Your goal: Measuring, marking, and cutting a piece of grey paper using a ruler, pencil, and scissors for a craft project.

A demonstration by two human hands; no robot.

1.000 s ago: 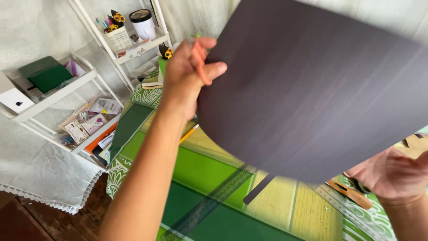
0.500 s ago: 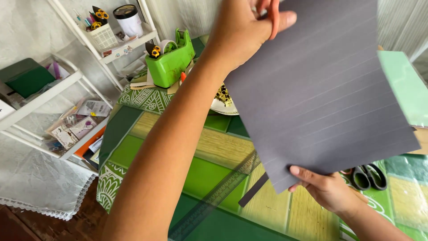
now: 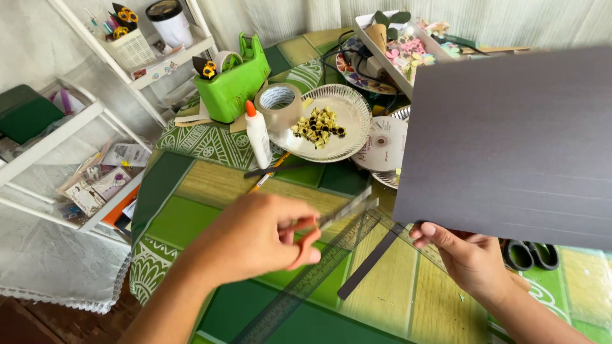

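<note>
L hand point(image 3: 255, 239) closed on orange-handled scissors point(image 3: 325, 226), blades pointing right toward the grey card sheet point(image 3: 510, 146), tips just short of its lower-left corner. R hand point(image 3: 468, 258) grips the sheet at the bottom edge, thumb on top (sheet held up off the table, tilted). Under the hands: clear ruler point(image 3: 306, 286) and a dark strip point(image 3: 370, 264) on the green tablecloth point(image 3: 185, 216). Glue bottle point(image 3: 258, 135), tape roll point(image 3: 278, 103), plate of small flowers point(image 3: 331, 122) further back. Black scissors point(image 3: 532, 255) by R wrist.

White shelving unit point(image 3: 76, 121) at left — pale curtain point(image 3: 287, 16) behind, dark floor point(image 3: 25, 322).
</note>
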